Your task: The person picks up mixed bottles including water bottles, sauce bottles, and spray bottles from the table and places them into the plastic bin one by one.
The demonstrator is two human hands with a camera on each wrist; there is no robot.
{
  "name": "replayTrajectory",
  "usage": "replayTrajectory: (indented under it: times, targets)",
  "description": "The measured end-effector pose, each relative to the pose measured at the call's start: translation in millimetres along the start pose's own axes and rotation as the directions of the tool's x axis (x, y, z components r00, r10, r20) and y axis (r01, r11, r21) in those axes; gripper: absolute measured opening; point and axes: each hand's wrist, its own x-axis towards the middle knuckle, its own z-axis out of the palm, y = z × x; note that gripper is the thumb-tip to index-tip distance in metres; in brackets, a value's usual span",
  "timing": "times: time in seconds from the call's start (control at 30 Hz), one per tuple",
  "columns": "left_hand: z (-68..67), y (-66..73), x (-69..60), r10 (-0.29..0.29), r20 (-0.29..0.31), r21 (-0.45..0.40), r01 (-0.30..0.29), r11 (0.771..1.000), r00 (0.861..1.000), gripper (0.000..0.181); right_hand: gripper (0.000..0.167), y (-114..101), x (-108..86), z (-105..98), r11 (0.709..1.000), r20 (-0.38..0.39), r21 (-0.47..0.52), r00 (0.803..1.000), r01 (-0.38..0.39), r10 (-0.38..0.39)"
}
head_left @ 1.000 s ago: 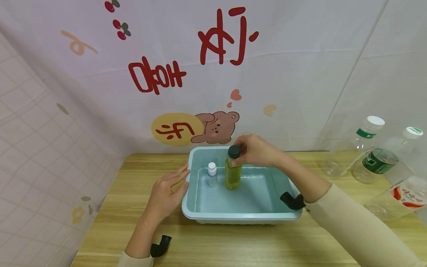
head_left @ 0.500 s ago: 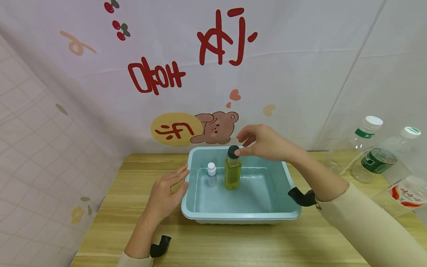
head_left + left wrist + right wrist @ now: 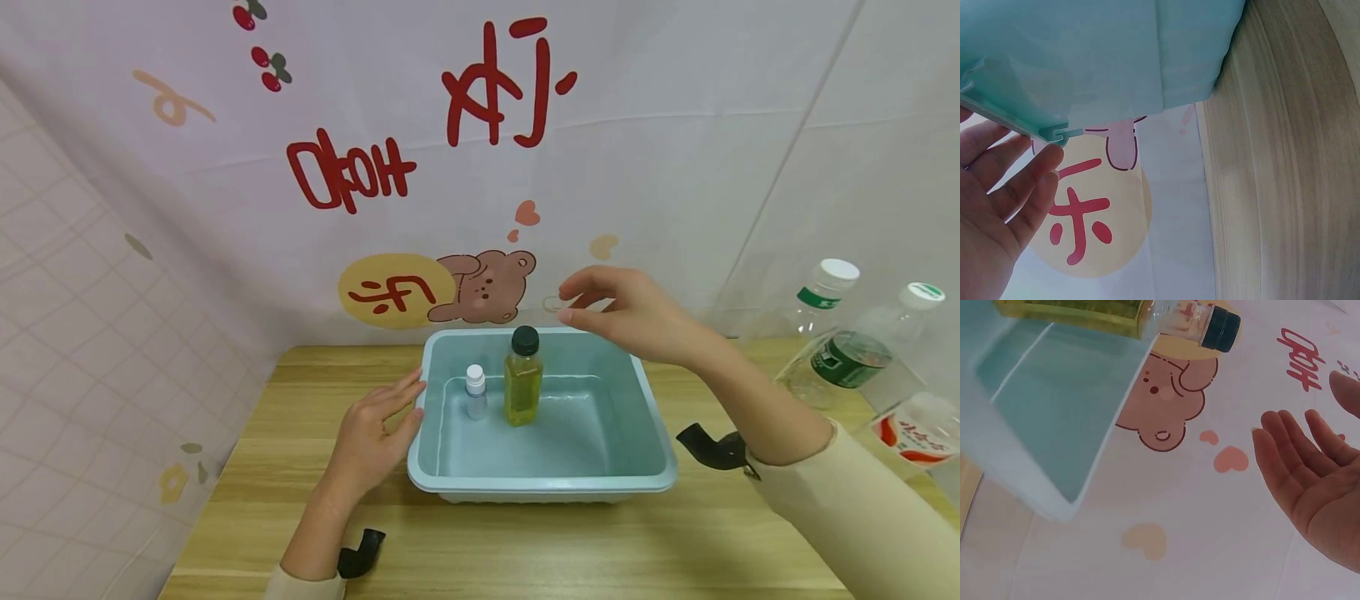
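Small bottle [image 3: 476, 393], yellow bottle [image 3: 522, 389] already inside basin [image 3: 543, 485]; three bottles [image 3: 851, 360] outside, three o'clock. Right hand [image 3: 628, 313] empty; left hand [image 3: 372, 432] touches basin, ungripped.

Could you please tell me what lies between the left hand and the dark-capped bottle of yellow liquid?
In the head view, the left rim of the light-blue basin and, standing inside it, a small white-capped bottle lie between them.

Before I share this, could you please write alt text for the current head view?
A blue basin on a wooden table holds a dark-capped bottle of yellow liquid and a smaller white-capped bottle. A person's left hand touches the basin's left rim, while the empty right hand hovers by its far right corner. Clear bottles stand farther right.
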Motion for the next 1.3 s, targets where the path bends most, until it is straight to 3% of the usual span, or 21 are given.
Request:
replayTrajectory:
  times: [0.2,0.4,0.67,0.8,0.9,1.1,1.3]
  targets:
    - [1.1,-0.5,1.2,0.016,0.001,-0.008,-0.016,1.000,1.000,0.038,0.030,10.8,-20.2,-9.9,1.000,-0.112,0.028,0.994,0.002,0.001]
    - [1.4,2.0,4.3,0.008,0.017,-0.005,-0.008,1.000,1.000,0.038,0.032,22.6,-44.0,-17.2,0.999,-0.270,-0.006,0.962,0.045,-0.045]
    - [1.0,3.4,5.9,0.001,0.018,-0.001,-0.001,1.000,1.000,0.039,0.043,33.1,-76.8,-32.5,0.996,-0.339,-0.085,0.940,0.004,-0.033]
    - [1.6,2.7,5.4,-0.001,0.014,-0.004,0.001,1.000,1.000,0.039,0.046,36.6,-93.2,-40.8,0.993,-0.410,-0.114,0.911,-0.013,-0.035]
    - [1.8,1.9,4.7,-0.003,0.010,0.002,0.003,1.000,1.000,0.038,0.050,40.3,-103.2,-44.8,0.988,-0.458,-0.156,0.885,0.013,-0.084]
    - [0.2,0.8,2.7,-0.001,0.007,0.008,0.001,1.000,1.000,0.038,0.059,49.4,-117.7,-47.5,0.955,-0.497,-0.287,0.840,0.077,-0.218]
    - [-0.5,0.7,1.6,-0.004,0.004,0.000,0.004,1.000,1.000,0.039,0.058,62.0,-135.7,-54.3,0.926,-0.523,-0.371,0.808,0.072,-0.272]
